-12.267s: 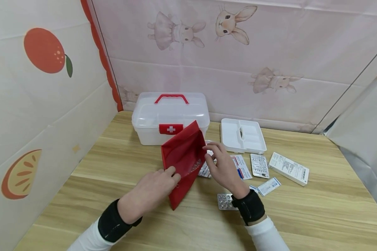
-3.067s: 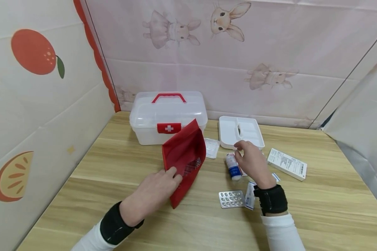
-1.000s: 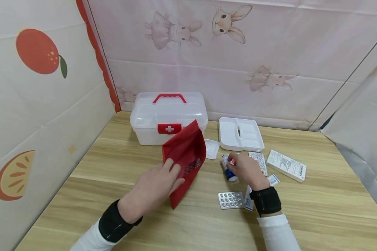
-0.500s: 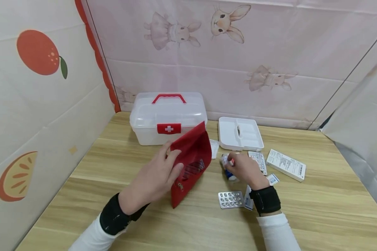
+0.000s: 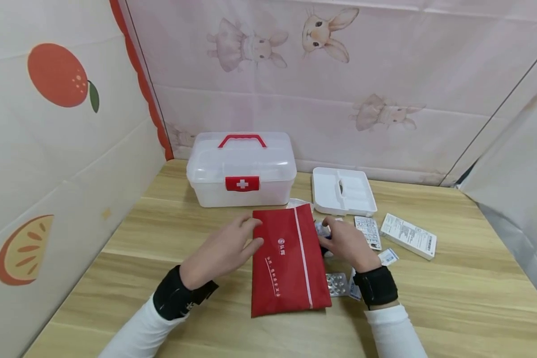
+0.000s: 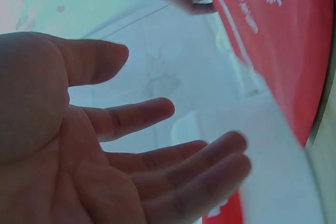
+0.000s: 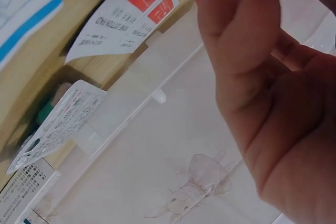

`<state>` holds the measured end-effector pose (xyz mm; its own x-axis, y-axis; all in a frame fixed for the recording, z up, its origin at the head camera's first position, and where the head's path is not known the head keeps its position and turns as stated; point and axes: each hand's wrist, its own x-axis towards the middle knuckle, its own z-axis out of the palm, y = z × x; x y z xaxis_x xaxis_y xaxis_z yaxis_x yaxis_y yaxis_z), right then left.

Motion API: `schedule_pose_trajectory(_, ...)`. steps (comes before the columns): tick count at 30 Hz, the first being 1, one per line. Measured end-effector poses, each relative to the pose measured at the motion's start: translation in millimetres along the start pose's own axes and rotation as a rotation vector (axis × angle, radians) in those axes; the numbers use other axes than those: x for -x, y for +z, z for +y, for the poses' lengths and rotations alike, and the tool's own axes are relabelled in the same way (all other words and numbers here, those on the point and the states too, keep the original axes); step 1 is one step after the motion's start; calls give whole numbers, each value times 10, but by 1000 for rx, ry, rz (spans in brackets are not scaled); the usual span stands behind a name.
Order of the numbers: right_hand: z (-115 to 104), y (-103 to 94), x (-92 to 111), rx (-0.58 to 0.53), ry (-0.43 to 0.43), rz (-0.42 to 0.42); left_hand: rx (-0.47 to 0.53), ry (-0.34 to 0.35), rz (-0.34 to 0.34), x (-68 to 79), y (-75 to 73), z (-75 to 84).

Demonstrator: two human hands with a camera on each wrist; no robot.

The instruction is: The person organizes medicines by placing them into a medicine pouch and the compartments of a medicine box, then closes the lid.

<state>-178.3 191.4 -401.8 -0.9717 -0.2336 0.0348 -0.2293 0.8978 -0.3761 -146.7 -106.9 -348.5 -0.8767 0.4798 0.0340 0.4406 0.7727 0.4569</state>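
My left hand (image 5: 223, 251) is held open at the left edge of a red document pouch (image 5: 282, 263). In the left wrist view its fingers (image 6: 194, 182) are spread and hold nothing; the pouch (image 6: 283, 40) stands out apart from them. White lettering and a white stripe mark the pouch's front, which now faces up toward me. On its right side my right hand (image 5: 349, 246) grips a white-and-blue bottle (image 5: 322, 229), partly hidden behind the pouch and the fingers. The right wrist view shows curled fingers (image 7: 257, 35) with a bit of blue at the top edge.
Behind stands a clear first-aid box (image 5: 241, 166) with a red handle, beside a white divided tray (image 5: 362, 194). Right of the hands lie a printed blister pack (image 5: 368, 232), a white carton (image 5: 409, 236) and a small packet (image 5: 388, 257). A silver blister pack (image 5: 337, 284) shows beside the pouch.
The left hand has let go of the pouch's edge. The pouch, earlier held upright with its mouth showing, has tipped toward me and to the right. The right hand came to the bottle and stays there.
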Motion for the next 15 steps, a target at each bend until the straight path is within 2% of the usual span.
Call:
schedule_pose_trajectory(3,-17,1,2,1,-16,8,54,-38,-84,-47,103,-12)
schedule_pose_trajectory(7,-26,13,1,3,-20,-2,106,-43,-172,-96,256,-33)
schedule_pose_trajectory(12,-42,16,-14,-17,-10,-29,152,-24,-201,-155,423,-40)
schedule_pose_trajectory(15,-52,19,-29,-20,-12,-38,196,-48,-203,-193,492,-12)
